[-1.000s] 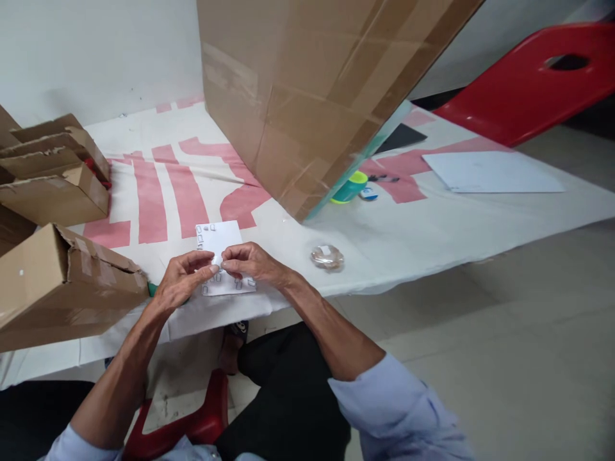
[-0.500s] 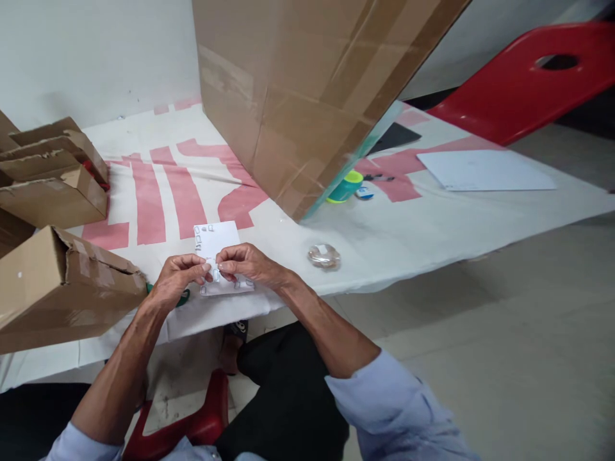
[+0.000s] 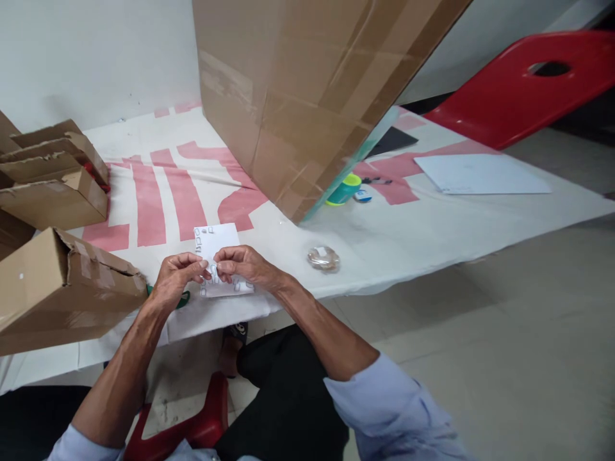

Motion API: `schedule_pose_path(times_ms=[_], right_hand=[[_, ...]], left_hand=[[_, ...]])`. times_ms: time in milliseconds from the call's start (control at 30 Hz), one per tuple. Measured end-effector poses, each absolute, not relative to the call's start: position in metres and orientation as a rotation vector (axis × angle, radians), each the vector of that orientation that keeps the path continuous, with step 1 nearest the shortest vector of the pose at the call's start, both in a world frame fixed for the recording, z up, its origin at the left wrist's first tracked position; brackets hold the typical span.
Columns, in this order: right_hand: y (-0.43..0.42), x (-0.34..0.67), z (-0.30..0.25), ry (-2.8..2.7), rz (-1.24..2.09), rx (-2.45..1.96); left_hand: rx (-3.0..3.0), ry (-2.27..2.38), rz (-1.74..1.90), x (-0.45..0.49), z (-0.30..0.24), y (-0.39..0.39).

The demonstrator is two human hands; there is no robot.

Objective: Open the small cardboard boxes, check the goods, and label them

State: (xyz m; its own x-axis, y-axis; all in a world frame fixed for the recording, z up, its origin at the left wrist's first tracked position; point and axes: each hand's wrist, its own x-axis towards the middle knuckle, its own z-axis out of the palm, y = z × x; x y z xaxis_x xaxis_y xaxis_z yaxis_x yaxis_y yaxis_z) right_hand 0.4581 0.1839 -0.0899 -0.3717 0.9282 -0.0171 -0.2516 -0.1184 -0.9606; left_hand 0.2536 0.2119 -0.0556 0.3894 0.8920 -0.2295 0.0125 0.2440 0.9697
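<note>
A small white card (image 3: pixel 214 242) with several tiny outlined pieces on it lies on the white and pink printed sheet (image 3: pixel 163 192). My left hand (image 3: pixel 175 280) and my right hand (image 3: pixel 244 264) meet over the card's near half. The fingertips of both hands are pinched together on one tiny piece, too small to name. A green object (image 3: pixel 181 297) peeks out under my left hand.
A large tilted cardboard box (image 3: pixel 307 89) rises behind the card. Smaller cardboard boxes (image 3: pixel 57 288) lie at the left. A clear crumpled wrapper (image 3: pixel 323 257), a teal and yellow roll (image 3: pixel 343 189), a white paper sheet (image 3: pixel 480 174) and a red plastic chair (image 3: pixel 519 83) are to the right.
Both hands have stayed pinched over the card, shifting slightly left and down. The view has drifted a little.
</note>
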Motion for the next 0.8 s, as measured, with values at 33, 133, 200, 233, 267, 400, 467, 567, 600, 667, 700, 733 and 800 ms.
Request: schedule_pose_path(times_ms=[33,133,200,233,267,400,467,567,600,667,700,733,800], right_hand=[[0.184,0.457,-0.091,-1.223,1.642,-0.862],[0.184,0.454,-0.094,-1.231,1.599,-0.890],[0.185,0.452,-0.096,-1.237,1.575,-0.902],[0.185,0.451,-0.096,-1.237,1.567,-0.907],[0.185,0.451,-0.097,-1.237,1.562,-0.910],[0.185,0.448,-0.094,-1.244,1.537,-0.905],[0.184,0.447,-0.092,-1.243,1.535,-0.897],[0.184,0.446,-0.090,-1.217,1.540,-0.879],[0.184,0.446,-0.090,-1.204,1.536,-0.876],[0.184,0.445,-0.090,-1.175,1.521,-0.876],[0.184,0.445,-0.090,-1.157,1.512,-0.879],[0.184,0.445,-0.090,-1.138,1.502,-0.881],[0.184,0.444,-0.090,-1.100,1.485,-0.886]], left_hand=[[1.167,0.996,0.783,0.254,-0.056,0.212],[1.161,0.993,0.824,0.255,-0.057,0.212],[1.150,0.995,0.842,0.256,-0.057,0.211],[1.143,0.997,0.850,0.256,-0.057,0.211],[1.138,0.999,0.859,0.256,-0.057,0.210],[1.127,1.005,0.892,0.257,-0.058,0.209],[1.116,1.014,0.911,0.257,-0.058,0.208],[1.087,1.023,0.943,0.259,-0.059,0.207],[1.079,1.022,0.953,0.259,-0.059,0.206],[1.070,1.012,0.971,0.260,-0.060,0.206],[1.071,1.007,0.977,0.261,-0.060,0.205],[1.071,1.003,0.984,0.261,-0.061,0.205],[1.069,1.000,1.000,0.262,-0.063,0.203]])
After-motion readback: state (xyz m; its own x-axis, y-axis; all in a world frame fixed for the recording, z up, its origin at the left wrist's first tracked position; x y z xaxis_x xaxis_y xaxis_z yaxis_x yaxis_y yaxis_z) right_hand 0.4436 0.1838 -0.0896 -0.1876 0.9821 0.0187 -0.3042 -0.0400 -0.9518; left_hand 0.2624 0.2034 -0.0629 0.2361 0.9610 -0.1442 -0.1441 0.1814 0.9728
